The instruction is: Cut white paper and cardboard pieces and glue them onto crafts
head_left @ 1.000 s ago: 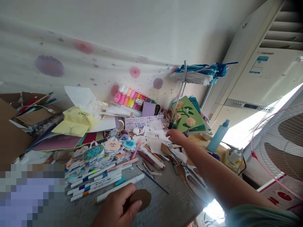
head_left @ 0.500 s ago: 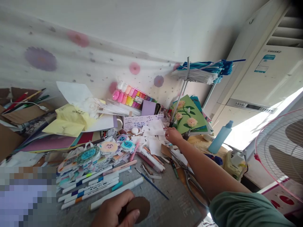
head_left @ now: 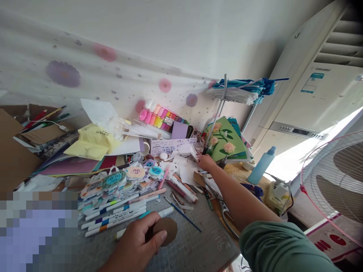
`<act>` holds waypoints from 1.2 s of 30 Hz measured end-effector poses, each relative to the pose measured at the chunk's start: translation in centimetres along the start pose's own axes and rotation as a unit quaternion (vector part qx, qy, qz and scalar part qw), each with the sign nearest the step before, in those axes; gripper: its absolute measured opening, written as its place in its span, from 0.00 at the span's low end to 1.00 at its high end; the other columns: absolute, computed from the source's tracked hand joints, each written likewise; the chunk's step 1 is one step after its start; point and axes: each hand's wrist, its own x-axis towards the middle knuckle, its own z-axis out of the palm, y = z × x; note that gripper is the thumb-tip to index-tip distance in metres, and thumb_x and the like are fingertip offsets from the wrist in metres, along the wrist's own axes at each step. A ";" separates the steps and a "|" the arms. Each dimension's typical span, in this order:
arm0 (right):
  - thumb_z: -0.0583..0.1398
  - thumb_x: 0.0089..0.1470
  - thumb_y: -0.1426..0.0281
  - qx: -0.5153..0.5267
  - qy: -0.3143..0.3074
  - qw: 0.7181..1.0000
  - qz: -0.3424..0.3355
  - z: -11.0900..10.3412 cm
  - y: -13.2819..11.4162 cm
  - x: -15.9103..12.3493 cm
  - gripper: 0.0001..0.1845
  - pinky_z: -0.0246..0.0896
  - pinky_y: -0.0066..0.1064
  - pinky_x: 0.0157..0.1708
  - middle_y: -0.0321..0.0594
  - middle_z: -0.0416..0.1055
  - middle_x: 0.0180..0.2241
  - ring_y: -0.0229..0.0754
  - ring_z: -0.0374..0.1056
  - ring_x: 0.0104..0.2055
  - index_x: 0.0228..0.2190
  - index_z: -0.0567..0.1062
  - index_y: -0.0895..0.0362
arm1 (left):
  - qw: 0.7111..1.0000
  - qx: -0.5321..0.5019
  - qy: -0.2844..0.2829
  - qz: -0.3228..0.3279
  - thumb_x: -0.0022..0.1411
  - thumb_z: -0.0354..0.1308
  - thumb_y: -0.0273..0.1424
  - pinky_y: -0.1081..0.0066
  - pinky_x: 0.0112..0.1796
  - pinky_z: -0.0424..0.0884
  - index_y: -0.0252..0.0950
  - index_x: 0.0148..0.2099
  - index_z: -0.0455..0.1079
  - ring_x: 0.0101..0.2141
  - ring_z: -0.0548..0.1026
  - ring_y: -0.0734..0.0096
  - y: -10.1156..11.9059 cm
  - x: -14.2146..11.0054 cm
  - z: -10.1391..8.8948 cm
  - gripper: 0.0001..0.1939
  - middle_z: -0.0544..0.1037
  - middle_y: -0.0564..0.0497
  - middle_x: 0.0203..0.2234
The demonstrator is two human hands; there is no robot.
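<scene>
In the head view, my left hand (head_left: 141, 238) pinches a round brown cardboard disc (head_left: 167, 231) between thumb and fingers, low over the grey cutting mat (head_left: 198, 245). My right hand (head_left: 207, 162) is stretched far forward across the desk. Its fingers are closed at the edge of a white paper scrap (head_left: 194, 153), which tilts up beside them. More white paper scraps (head_left: 185, 170) lie just left of that hand. Below my right forearm are the scissors (head_left: 225, 213), partly covered by the arm, and a small brown cardboard piece (head_left: 199, 179).
Several white markers (head_left: 113, 219) and a blue paintbrush (head_left: 185, 217) lie on the mat. Wrapped painted pieces (head_left: 113, 179) pile up at left. A blue bottle (head_left: 261, 166), a fan (head_left: 337, 177) and a green flower picture (head_left: 224, 139) stand at right.
The view has shifted slightly. Near my right fingers, the white paper scrap now stands tilted up where it lay flatter. My left hand still holds the cardboard disc.
</scene>
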 end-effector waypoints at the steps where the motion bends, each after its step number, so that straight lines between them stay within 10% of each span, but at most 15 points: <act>1: 0.58 0.61 0.66 0.032 0.001 0.999 0.006 -0.3 0.1 -0.2 0.16 0.68 0.44 0.44 0.45 0.69 0.50 0.46 0.70 0.46 0.49 0.70 0.58 | 1.000 -0.012 -0.002 -0.004 0.54 0.51 0.42 0.71 0.27 0.59 0.40 0.25 0.59 0.22 0.66 0.68 0.2 0.0 0.0 0.13 0.62 0.58 0.18; 7: 0.59 0.60 0.66 0.266 0.011 0.963 0.037 -2.5 0.2 -3.5 0.17 0.69 0.43 0.42 0.44 0.69 0.50 0.48 0.70 0.46 0.49 0.70 0.59 | 0.999 -0.043 -0.023 -0.002 0.56 0.52 0.41 0.70 0.28 0.61 0.39 0.26 0.59 0.23 0.67 0.69 -0.2 0.2 -0.2 0.12 0.61 0.59 0.20; 13: 0.58 0.61 0.67 0.492 -0.004 0.870 0.031 -2.5 -2.6 -11.0 0.15 0.70 0.40 0.39 0.43 0.71 0.46 0.44 0.71 0.41 0.48 0.70 0.59 | 0.996 -0.085 -0.028 -0.017 0.57 0.54 0.42 0.70 0.28 0.63 0.38 0.30 0.63 0.24 0.68 0.70 -0.8 0.4 -0.4 0.13 0.64 0.58 0.19; 21: 0.60 0.34 0.75 0.616 -0.108 0.780 0.008 0.8 -8.5 -18.6 0.16 0.65 0.29 0.27 0.34 0.73 0.26 0.40 0.69 0.27 0.31 0.73 0.56 | 0.980 -0.192 -0.028 -0.044 0.58 0.58 0.40 0.70 0.38 0.68 0.38 0.44 0.72 0.37 0.73 0.66 0.1 -0.4 -0.4 0.15 0.78 0.52 0.35; 27: 0.65 0.38 0.71 0.589 -0.106 0.801 -0.012 2.1 -9.4 -19.4 0.08 0.62 0.31 0.31 0.33 0.71 0.24 0.41 0.68 0.29 0.26 0.73 0.55 | 0.967 -0.248 -0.018 -0.046 0.55 0.62 0.38 0.65 0.46 0.67 0.42 0.53 0.71 0.46 0.73 0.60 -0.2 -0.6 -0.6 0.22 0.77 0.48 0.47; 31: 0.66 0.39 0.72 0.495 -0.075 0.865 -0.036 2.0 -9.5 -19.9 0.08 0.59 0.29 0.28 0.33 0.71 0.25 0.41 0.66 0.29 0.28 0.75 0.54 | 0.979 -0.202 -0.027 0.022 0.54 0.63 0.35 0.63 0.49 0.67 0.41 0.39 0.78 0.56 0.66 0.53 0.0 -0.7 -0.6 0.09 0.70 0.48 0.56; 34: 0.67 0.40 0.71 0.400 -0.060 0.912 -0.073 1.6 -10.0 -20.4 0.08 0.58 0.28 0.27 0.32 0.71 0.25 0.40 0.66 0.29 0.28 0.75 0.54 | 0.993 -0.110 -0.009 0.041 0.53 0.63 0.36 0.64 0.43 0.71 0.38 0.31 0.77 0.48 0.72 0.53 0.2 -0.6 -0.4 0.07 0.76 0.45 0.47; 36: 0.67 0.40 0.70 0.440 -0.100 0.888 -0.088 1.3 -10.3 -20.6 0.09 0.59 0.28 0.28 0.33 0.72 0.26 0.40 0.67 0.29 0.29 0.76 0.54 | 0.997 -0.068 0.017 0.032 0.52 0.63 0.38 0.65 0.38 0.72 0.38 0.33 0.77 0.38 0.75 0.58 0.3 -0.4 -0.4 0.09 0.79 0.46 0.35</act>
